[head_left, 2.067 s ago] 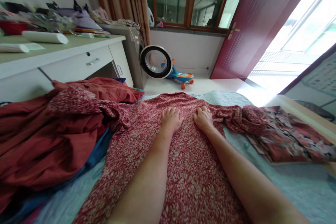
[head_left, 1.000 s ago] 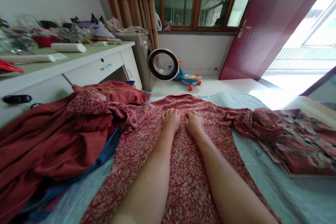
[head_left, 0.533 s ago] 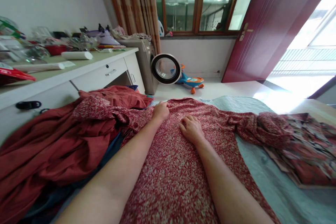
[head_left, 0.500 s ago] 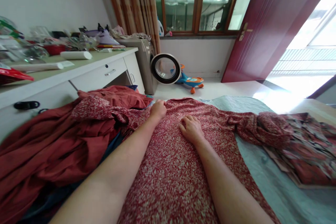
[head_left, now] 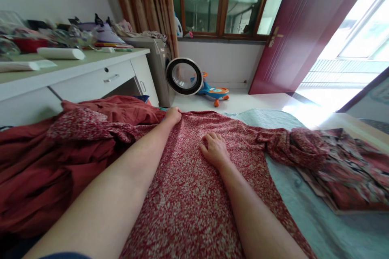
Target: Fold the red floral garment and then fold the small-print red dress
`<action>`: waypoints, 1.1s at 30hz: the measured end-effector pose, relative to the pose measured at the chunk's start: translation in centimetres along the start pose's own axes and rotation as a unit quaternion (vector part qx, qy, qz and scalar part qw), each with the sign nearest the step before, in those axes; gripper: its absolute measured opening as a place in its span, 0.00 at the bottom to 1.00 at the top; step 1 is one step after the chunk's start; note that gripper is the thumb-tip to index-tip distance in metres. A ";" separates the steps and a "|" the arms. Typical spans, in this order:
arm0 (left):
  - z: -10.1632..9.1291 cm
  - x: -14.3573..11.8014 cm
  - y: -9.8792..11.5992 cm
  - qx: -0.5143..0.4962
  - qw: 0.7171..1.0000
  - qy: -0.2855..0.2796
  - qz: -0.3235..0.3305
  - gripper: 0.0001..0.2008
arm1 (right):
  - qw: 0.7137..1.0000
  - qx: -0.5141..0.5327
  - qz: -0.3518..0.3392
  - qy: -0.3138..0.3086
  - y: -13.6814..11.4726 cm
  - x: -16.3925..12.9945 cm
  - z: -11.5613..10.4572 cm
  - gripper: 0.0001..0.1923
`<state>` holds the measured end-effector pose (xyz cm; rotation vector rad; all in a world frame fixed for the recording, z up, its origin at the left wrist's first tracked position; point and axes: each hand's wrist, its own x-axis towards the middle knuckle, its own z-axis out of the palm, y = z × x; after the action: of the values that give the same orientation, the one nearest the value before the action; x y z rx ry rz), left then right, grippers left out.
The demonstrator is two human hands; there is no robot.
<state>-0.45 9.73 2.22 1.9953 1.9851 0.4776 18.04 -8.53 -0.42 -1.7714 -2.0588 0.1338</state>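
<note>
A red and cream speckled long-sleeved top (head_left: 188,194) lies spread out in front of me, its sleeves stretched to either side. My left hand (head_left: 173,115) is closed on the top's far edge near the left shoulder. On the chest part, my right hand (head_left: 215,149) rests palm down with its fingers stretched out. Plain rust-red clothing (head_left: 39,170) lies heaped at the left, partly under the speckled left sleeve. The right sleeve reaches to a folded patterned garment (head_left: 349,170) on the right.
Beneath the clothes is a pale green-blue sheet (head_left: 304,202). A white cabinet (head_left: 91,83) with a cluttered top runs along the left. Beyond stand a washing machine with its round door (head_left: 184,77) open, a blue and orange ride-on toy (head_left: 212,91) and a red door (head_left: 267,32).
My left hand has moved a little left along the top's far edge, and the fabric there lies flatter. The right hand stays on the chest. The view has shifted slightly right.
</note>
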 end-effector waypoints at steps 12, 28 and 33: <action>0.3 0.8 1.7 0.093 0.995 -0.027 0.038 0.16 | 1.000 0.010 0.008 0.001 -0.1 0.0 -0.1 0.13; 3.2 0.9 3.5 0.071 0.997 0.034 -0.001 0.17 | 1.000 0.010 0.010 0.003 -0.1 0.0 -0.1 0.12; 3.1 -1.1 3.7 0.095 0.993 0.060 0.024 0.26 | 1.000 0.010 0.008 0.008 -0.1 0.0 -0.1 0.12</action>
<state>4.18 8.73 0.94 2.1788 2.1293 0.4437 17.99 -8.54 -0.30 -1.7727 -2.0254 0.1454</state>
